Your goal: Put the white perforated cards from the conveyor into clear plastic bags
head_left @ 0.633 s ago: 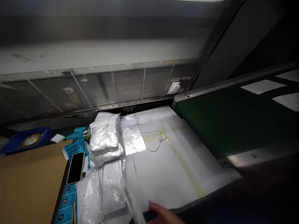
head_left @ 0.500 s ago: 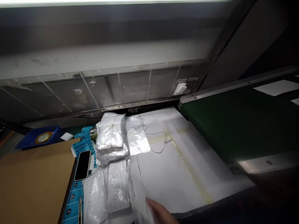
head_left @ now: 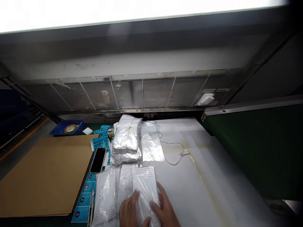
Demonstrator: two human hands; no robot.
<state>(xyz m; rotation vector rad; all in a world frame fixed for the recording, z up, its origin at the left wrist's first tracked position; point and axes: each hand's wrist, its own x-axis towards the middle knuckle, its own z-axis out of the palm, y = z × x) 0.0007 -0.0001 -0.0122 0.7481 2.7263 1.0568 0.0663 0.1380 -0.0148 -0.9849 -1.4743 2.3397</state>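
A white printed card in a clear plastic bag (head_left: 145, 179) lies at the bottom middle, between both hands. My right hand (head_left: 167, 211) grips its right edge, with the thumb on top and the fingers along the side. On its left edge is my left hand (head_left: 129, 209), fingers bent against the plastic and thumb over the lower part. Partly beneath it, just left, is a second bagged white card (head_left: 125, 179). Another bagged card (head_left: 105, 195) lies farther left. Beyond these stands a tied stack of clear plastic bags (head_left: 126, 135), beside a flat pile of bags (head_left: 151, 145).
Left are a phone (head_left: 98, 160), blue label sheets (head_left: 81, 206), a slim cutter knife (head_left: 91, 206) and brown cardboard (head_left: 47, 176). A blue tray (head_left: 79, 126) holds a tape roll (head_left: 70, 128). A string (head_left: 174, 164) crosses the white board (head_left: 177, 189); a green conveyor belt (head_left: 255, 145) runs right.
My left hand has come into view and onto the bagged card. That card, tilted up in my right hand before, now lies flat. The view has turned left.
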